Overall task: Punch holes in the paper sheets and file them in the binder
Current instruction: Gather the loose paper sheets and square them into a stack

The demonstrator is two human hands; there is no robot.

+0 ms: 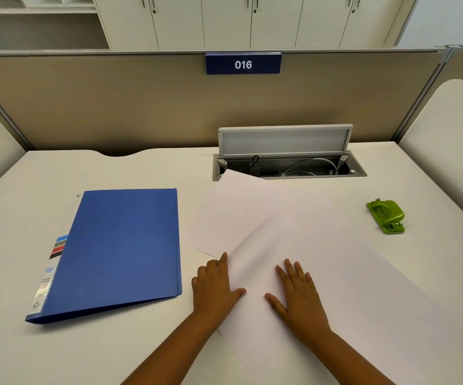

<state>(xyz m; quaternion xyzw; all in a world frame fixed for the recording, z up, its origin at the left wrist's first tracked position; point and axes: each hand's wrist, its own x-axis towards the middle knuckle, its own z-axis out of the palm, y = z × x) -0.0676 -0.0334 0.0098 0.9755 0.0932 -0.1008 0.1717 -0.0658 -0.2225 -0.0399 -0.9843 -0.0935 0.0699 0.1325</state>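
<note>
White table [113, 354] fills the view, walled at its far edge by a tan partition [113, 107] with pale cabinets [224, 20] behind.

Nearest, at the near edge around the middle, two bare forearms reach in. Left hand [213, 287] lies at the left edge of the top paper sheet [336, 301], thumb on the paper, fingers loosely bent with their tips at the sheet's edge; its grip holds nothing that I can see, only rests there. Right hand [297, 293] lies flat on the same sheet, fingers straight and spread, pressing down, grip released.

That top sheet sits skewed, running toward the near right corner. Under it a second sheet [252, 207] is fanned out toward the far edge, its far corner overlapping the rim of the cable box [288, 165].

Left of the hands, toward the left edge, a blue binder [119, 251] lies closed and flat, spine label facing left, apart from the sheets.

Farther, near the right edge, a green punch [386, 216] sits well apart from the paper.

At the far edge the cable box is sunk into the table, lid [284, 140] propped up, cables inside. On the partition above hangs a blue sign [243, 64] reading 016.
</note>
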